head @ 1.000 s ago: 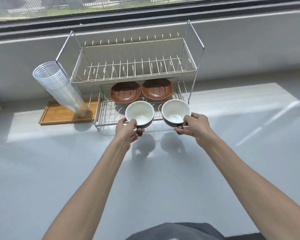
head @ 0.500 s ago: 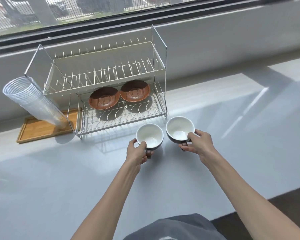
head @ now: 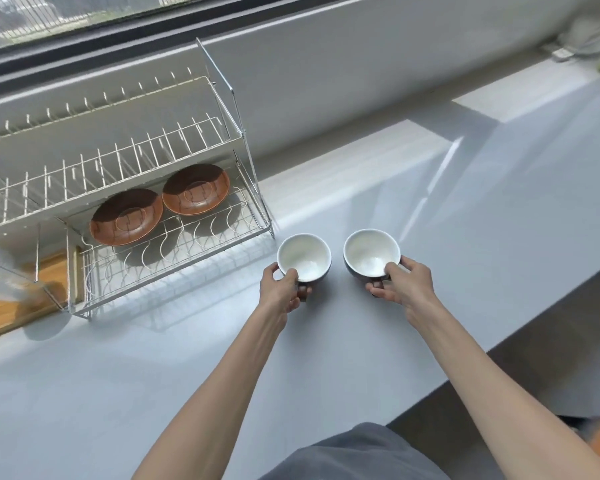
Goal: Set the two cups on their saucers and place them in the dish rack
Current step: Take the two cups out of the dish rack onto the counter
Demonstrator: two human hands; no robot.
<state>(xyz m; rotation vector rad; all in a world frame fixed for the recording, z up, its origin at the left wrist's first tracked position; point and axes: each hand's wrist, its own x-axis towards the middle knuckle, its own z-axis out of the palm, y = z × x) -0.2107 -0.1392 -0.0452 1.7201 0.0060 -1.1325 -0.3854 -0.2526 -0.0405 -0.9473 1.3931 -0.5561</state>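
White-lined cups – left hand [head: 280,292] grips left cup [head: 304,256], right hand [head: 404,285] right cup [head: 371,253].

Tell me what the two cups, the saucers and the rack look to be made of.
Left cup and right cup: likely glazed ceramic, glossy white inside, dark outside. Saucers: probably brown-glazed ceramic, with a soft sheen. Dish rack: thin wire, apparently bright metal or a pale coating.
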